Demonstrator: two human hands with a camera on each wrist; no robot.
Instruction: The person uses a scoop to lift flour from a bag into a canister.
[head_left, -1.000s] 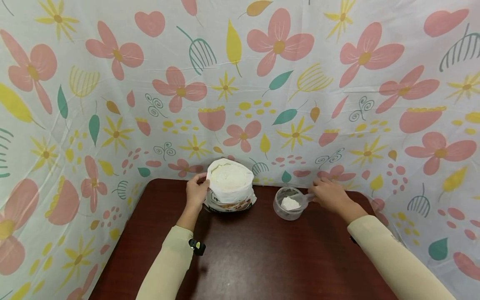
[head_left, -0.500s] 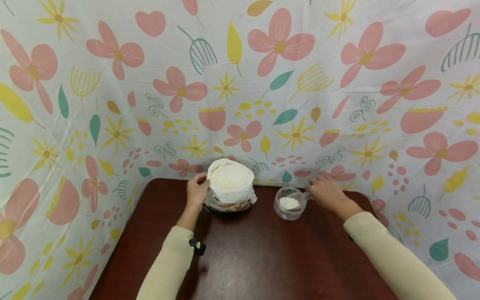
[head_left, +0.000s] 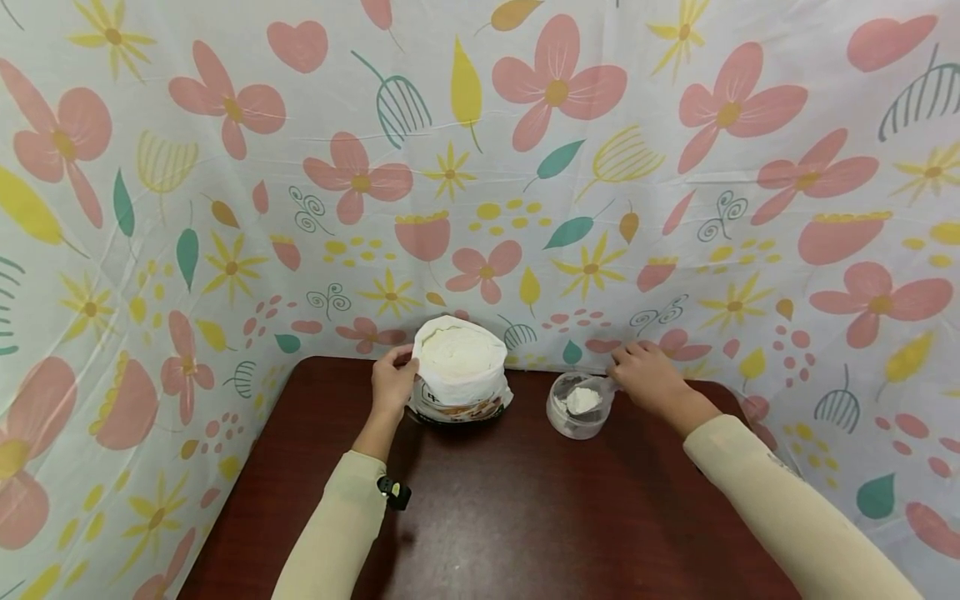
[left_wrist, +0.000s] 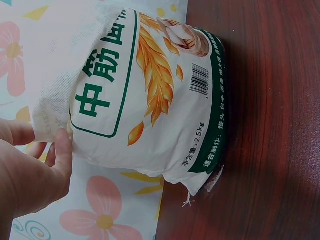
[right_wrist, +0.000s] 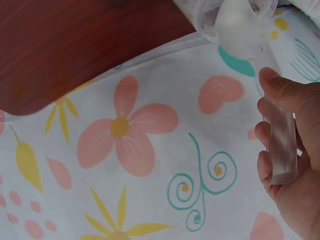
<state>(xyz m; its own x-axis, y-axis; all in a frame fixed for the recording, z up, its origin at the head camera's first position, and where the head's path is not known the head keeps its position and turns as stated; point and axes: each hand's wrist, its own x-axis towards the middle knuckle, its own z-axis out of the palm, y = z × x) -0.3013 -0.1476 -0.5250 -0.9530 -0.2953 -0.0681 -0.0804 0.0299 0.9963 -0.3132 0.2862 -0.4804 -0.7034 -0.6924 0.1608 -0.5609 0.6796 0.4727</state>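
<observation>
An open flour bag (head_left: 459,379) stands on the table, full of white powder, its printed side (left_wrist: 165,100) facing the left wrist view. My left hand (head_left: 393,385) pinches the bag's rolled rim between thumb and fingers (left_wrist: 62,150). Right of the bag is a round clear container (head_left: 576,429) with white powder in it. My right hand (head_left: 651,379) grips the handle of a translucent scoop (right_wrist: 282,135); its bowl, heaped with powder (head_left: 583,400), is over or inside the container, which of these I cannot tell.
The dark red tabletop (head_left: 495,508) extends in front of the bag and container. A floral cloth (head_left: 480,225) hangs close behind the table and along its left and right sides. A black strap device (head_left: 394,493) sits on the left sleeve.
The scoop's bowl has come up into view with powder in it at the container. My right hand has shifted slightly left and up. My left hand stays on the bag's rim.
</observation>
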